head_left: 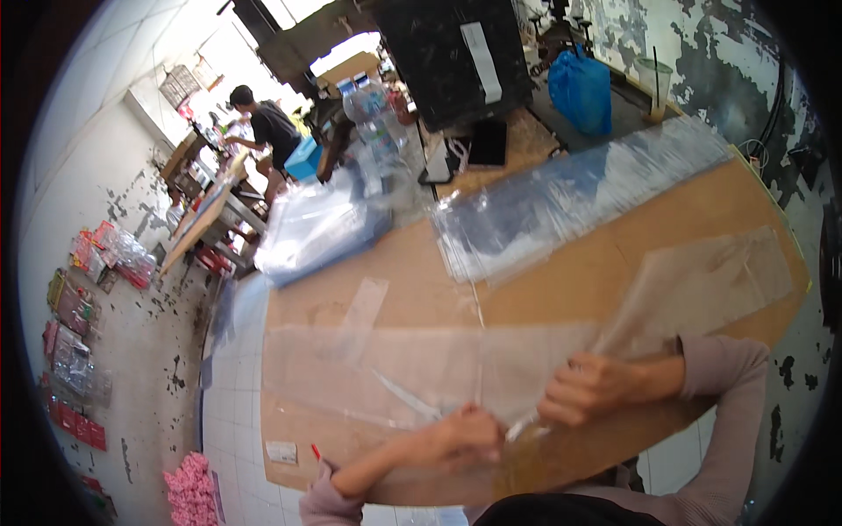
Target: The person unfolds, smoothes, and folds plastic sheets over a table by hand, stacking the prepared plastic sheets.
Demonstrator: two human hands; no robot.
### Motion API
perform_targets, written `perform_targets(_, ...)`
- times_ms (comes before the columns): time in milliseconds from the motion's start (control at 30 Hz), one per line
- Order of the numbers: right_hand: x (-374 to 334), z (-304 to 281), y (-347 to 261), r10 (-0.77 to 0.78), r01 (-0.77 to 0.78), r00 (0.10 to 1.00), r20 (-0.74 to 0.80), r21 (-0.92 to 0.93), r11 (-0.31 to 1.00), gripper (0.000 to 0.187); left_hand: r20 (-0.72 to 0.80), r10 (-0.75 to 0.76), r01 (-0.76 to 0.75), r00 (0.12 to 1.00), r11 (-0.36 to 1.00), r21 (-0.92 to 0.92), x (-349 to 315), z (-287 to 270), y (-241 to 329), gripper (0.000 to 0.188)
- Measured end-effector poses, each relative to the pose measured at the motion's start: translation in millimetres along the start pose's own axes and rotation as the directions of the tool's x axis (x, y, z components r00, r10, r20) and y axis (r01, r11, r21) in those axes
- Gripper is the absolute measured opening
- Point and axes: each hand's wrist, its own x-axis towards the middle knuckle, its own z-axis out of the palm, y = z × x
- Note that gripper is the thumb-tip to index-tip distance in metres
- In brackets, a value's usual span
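A thin clear plastic sheet [351,364] lies across the near part of the brown tabletop [368,302]. My right hand [583,388] is closed around a gathered part of the sheet, whose far end [702,285] fans out to the right. Close by on the left, my left hand [471,434] is also closed, somewhat blurred, at the bunched plastic between the two hands. A narrow, pale, pointed thing [408,396] lies beside my left hand; its other end is hidden, so its kind cannot be told.
Stacked clear plastic sheets [561,210] cover the table's far side, with another shiny pile [320,219] at far left. Behind stand water bottles [368,110], a black box [452,61] and a blue bag [581,92]. A person [267,131] works at another table.
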Motion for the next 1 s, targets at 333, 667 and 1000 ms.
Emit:
perform_targets(333, 5, -26, -3, -0.216, 0.180, 0.975, 0.048, 0.402, 0.898, 0.011, 0.150, -0.251, 0.254, 0.956, 0.967, -0.005, -52, 24, 73, 0.021)
perform_targets(667, -44, -7, 27, -0.111, 0.052, 0.984, 0.142, 0.362, 0.931, 0.009, -0.740, -0.660, 0.606, -0.130, 0.537, -0.586, -273, -24, 164, 0.019)
perform_targets(1000, -43, -14, 50, 0.237, -0.390, 0.907, 0.347, 0.484, 0.783, 0.020, -0.637, -0.590, 0.837, 0.496, 0.519, 0.171, -105, -33, 70, 0.031)
